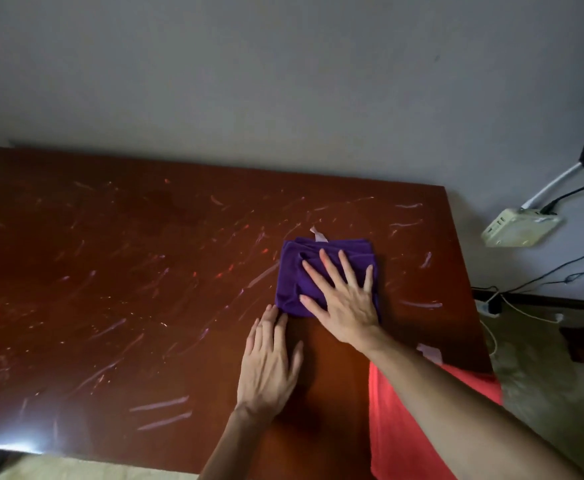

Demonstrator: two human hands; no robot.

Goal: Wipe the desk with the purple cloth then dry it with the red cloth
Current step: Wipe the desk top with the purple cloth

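Note:
The folded purple cloth (295, 275) lies flat on the scratched brown desk (117, 282), right of centre. My right hand (342, 299) rests palm down on top of it with fingers spread. On the bare desk just in front of the cloth lies my left hand (269, 362), flat, its fingertips touching the cloth's near left corner. The red cloth (404, 424) is spread at the desk's near right corner, partly hidden under my right forearm.
A grey wall runs behind the desk. To the right, a white power strip (519, 226) with cables sits on the wall side, and more cables and plugs (491, 303) lie by the floor edge. Bright glare marks the desk's near left edge.

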